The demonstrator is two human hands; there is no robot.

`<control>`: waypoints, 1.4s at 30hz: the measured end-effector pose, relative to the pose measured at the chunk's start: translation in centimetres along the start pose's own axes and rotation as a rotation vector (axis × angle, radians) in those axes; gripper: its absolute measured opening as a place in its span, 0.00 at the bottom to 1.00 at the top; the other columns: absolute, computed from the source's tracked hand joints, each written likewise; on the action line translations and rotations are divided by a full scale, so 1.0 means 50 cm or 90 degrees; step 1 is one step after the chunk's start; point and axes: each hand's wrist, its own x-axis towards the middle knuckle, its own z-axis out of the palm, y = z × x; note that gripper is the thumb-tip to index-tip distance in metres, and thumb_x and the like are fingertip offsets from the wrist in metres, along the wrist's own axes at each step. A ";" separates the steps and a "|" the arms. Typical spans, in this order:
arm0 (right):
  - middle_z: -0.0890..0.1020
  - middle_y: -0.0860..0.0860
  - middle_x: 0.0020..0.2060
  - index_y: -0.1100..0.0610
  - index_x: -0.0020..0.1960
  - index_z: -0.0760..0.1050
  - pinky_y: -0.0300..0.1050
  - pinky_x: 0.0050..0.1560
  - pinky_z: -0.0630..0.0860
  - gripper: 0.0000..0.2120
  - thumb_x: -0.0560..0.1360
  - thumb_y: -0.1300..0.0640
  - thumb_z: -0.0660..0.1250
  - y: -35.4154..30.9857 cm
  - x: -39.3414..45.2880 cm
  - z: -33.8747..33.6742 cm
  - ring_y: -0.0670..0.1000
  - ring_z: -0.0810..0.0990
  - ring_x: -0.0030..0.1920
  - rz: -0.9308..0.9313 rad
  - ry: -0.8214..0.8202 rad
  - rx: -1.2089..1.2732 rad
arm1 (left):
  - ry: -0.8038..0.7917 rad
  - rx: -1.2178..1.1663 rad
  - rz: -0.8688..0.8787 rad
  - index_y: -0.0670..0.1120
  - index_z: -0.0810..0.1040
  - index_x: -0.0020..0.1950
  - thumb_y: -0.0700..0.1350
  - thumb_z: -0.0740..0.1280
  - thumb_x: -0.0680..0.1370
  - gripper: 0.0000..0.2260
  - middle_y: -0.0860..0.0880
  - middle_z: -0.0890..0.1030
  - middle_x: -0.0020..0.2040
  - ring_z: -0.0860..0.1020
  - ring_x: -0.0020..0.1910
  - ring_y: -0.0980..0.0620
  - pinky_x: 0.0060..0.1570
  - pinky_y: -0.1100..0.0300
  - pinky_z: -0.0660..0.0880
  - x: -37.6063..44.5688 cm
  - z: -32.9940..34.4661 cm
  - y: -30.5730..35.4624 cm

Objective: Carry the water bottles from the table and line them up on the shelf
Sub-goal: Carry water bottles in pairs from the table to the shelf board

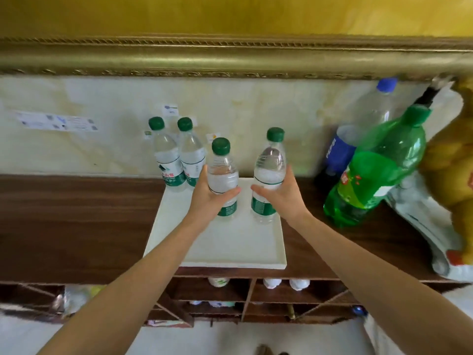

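Note:
My left hand [208, 196] is wrapped around a clear water bottle with a green cap [222, 172]. My right hand [279, 194] grips a second one [270, 165]. Both bottles stand upright over the white tray [225, 249] on the dark wooden shelf top [76, 221]; whether their bases touch the tray I cannot tell. Two more green-capped water bottles [166, 155] [190, 152] stand side by side at the tray's back left corner, against the pale wall.
A large green soda bottle [371, 172] and a blue-labelled bottle [358, 131] stand at the right. Beyond them sits a yellow figurine [450, 160]. A gilded frame edge [230, 57] overhangs the wall. Lower compartments [256, 293] hold small items.

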 end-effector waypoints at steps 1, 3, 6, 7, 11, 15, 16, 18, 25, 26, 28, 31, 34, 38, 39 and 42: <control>0.78 0.44 0.51 0.50 0.61 0.65 0.42 0.53 0.75 0.32 0.64 0.54 0.80 0.004 0.071 0.011 0.46 0.78 0.51 0.004 -0.072 -0.013 | 0.075 0.006 -0.024 0.51 0.69 0.68 0.45 0.79 0.66 0.33 0.54 0.79 0.59 0.78 0.59 0.57 0.59 0.58 0.74 0.032 0.010 -0.007; 0.78 0.45 0.52 0.51 0.63 0.66 0.43 0.53 0.76 0.34 0.63 0.54 0.80 0.013 0.127 0.021 0.46 0.79 0.51 0.019 -0.151 -0.056 | 0.150 -0.007 -0.043 0.50 0.70 0.66 0.43 0.79 0.66 0.31 0.52 0.80 0.59 0.78 0.58 0.54 0.59 0.56 0.75 0.053 0.023 -0.014; 0.78 0.40 0.46 0.50 0.58 0.67 0.37 0.47 0.74 0.31 0.63 0.57 0.80 0.024 0.123 0.028 0.41 0.78 0.46 0.000 -0.108 -0.041 | 0.163 -0.021 -0.046 0.49 0.72 0.63 0.40 0.79 0.66 0.29 0.51 0.80 0.57 0.79 0.56 0.54 0.57 0.57 0.75 0.045 0.026 -0.043; 0.77 0.40 0.46 0.50 0.58 0.67 0.35 0.46 0.73 0.31 0.63 0.57 0.80 0.033 0.121 0.026 0.40 0.78 0.46 -0.003 -0.099 -0.034 | 0.172 -0.032 -0.045 0.49 0.72 0.63 0.39 0.79 0.66 0.29 0.52 0.80 0.56 0.79 0.55 0.56 0.57 0.58 0.75 0.042 0.033 -0.042; 0.76 0.39 0.45 0.49 0.58 0.66 0.31 0.43 0.71 0.30 0.63 0.57 0.80 0.038 0.129 0.041 0.39 0.77 0.45 0.008 -0.096 -0.042 | 0.189 -0.041 -0.040 0.51 0.72 0.61 0.38 0.78 0.67 0.27 0.56 0.80 0.53 0.79 0.50 0.63 0.52 0.63 0.75 0.067 0.028 -0.049; 0.77 0.38 0.46 0.47 0.58 0.65 0.30 0.41 0.70 0.31 0.63 0.57 0.80 0.043 0.127 0.048 0.38 0.77 0.47 0.000 -0.111 -0.048 | 0.167 -0.002 -0.031 0.50 0.70 0.63 0.40 0.78 0.67 0.29 0.59 0.79 0.53 0.78 0.51 0.65 0.52 0.66 0.75 0.076 0.019 -0.057; 0.77 0.38 0.47 0.46 0.58 0.65 0.29 0.41 0.70 0.31 0.64 0.57 0.80 0.046 0.127 0.045 0.38 0.77 0.47 0.004 -0.115 -0.051 | 0.155 0.013 -0.031 0.52 0.70 0.64 0.40 0.78 0.67 0.29 0.61 0.79 0.54 0.78 0.52 0.66 0.53 0.67 0.75 0.075 0.016 -0.062; 0.77 0.39 0.48 0.44 0.59 0.65 0.31 0.44 0.70 0.31 0.64 0.57 0.79 0.048 0.126 0.037 0.40 0.77 0.48 0.008 -0.128 -0.062 | 0.132 0.056 -0.033 0.56 0.67 0.63 0.40 0.78 0.67 0.31 0.63 0.77 0.55 0.77 0.52 0.67 0.53 0.70 0.74 0.068 0.008 -0.074; 0.76 0.42 0.46 0.52 0.62 0.68 0.32 0.45 0.70 0.29 0.66 0.58 0.78 0.048 0.116 0.034 0.42 0.75 0.45 0.009 -0.131 -0.120 | 0.139 0.187 -0.073 0.46 0.67 0.69 0.42 0.77 0.69 0.32 0.49 0.75 0.66 0.73 0.63 0.51 0.64 0.56 0.72 0.044 0.015 -0.150; 0.76 0.42 0.46 0.52 0.62 0.69 0.33 0.45 0.70 0.29 0.66 0.59 0.78 0.046 0.117 0.036 0.42 0.75 0.45 0.009 -0.127 -0.121 | 0.143 0.192 -0.072 0.46 0.66 0.70 0.42 0.76 0.70 0.32 0.49 0.74 0.66 0.73 0.65 0.51 0.64 0.58 0.70 0.048 0.021 -0.150; 0.76 0.42 0.47 0.53 0.63 0.69 0.35 0.47 0.70 0.29 0.66 0.59 0.78 0.042 0.117 0.035 0.42 0.75 0.45 0.011 -0.122 -0.127 | 0.143 0.204 -0.066 0.43 0.66 0.69 0.40 0.75 0.71 0.30 0.47 0.73 0.66 0.72 0.65 0.50 0.62 0.62 0.67 0.061 0.030 -0.147; 0.75 0.43 0.47 0.53 0.64 0.68 0.34 0.46 0.70 0.30 0.66 0.59 0.78 0.040 0.117 0.034 0.41 0.75 0.44 0.016 -0.122 -0.133 | 0.146 0.229 -0.047 0.41 0.65 0.69 0.39 0.74 0.72 0.29 0.44 0.72 0.68 0.70 0.67 0.48 0.65 0.60 0.66 0.085 0.032 -0.144; 0.75 0.42 0.48 0.53 0.65 0.68 0.33 0.47 0.70 0.31 0.67 0.60 0.77 0.037 0.114 0.035 0.40 0.75 0.44 0.015 -0.121 -0.129 | 0.145 0.252 -0.043 0.41 0.65 0.70 0.41 0.74 0.72 0.30 0.44 0.71 0.68 0.70 0.67 0.47 0.66 0.57 0.67 0.101 0.030 -0.144; 0.76 0.43 0.50 0.53 0.66 0.67 0.37 0.51 0.72 0.33 0.66 0.59 0.78 0.038 0.116 0.032 0.44 0.75 0.49 0.012 -0.120 -0.126 | 0.087 0.441 -0.070 0.41 0.68 0.67 0.49 0.70 0.75 0.24 0.44 0.76 0.62 0.75 0.60 0.45 0.57 0.54 0.72 0.084 0.007 -0.139; 0.76 0.44 0.51 0.53 0.66 0.67 0.38 0.51 0.72 0.33 0.66 0.59 0.78 0.039 0.118 0.031 0.45 0.76 0.50 0.009 -0.119 -0.129 | 0.051 0.546 -0.071 0.42 0.70 0.64 0.50 0.68 0.77 0.20 0.44 0.78 0.58 0.77 0.57 0.44 0.53 0.52 0.74 0.075 -0.004 -0.135; 0.76 0.43 0.50 0.52 0.66 0.68 0.38 0.51 0.72 0.33 0.65 0.59 0.78 0.043 0.127 0.027 0.45 0.76 0.50 0.002 -0.111 -0.138 | -0.071 0.727 0.112 0.45 0.77 0.52 0.47 0.65 0.78 0.07 0.49 0.82 0.47 0.80 0.48 0.46 0.41 0.56 0.73 0.054 -0.039 -0.114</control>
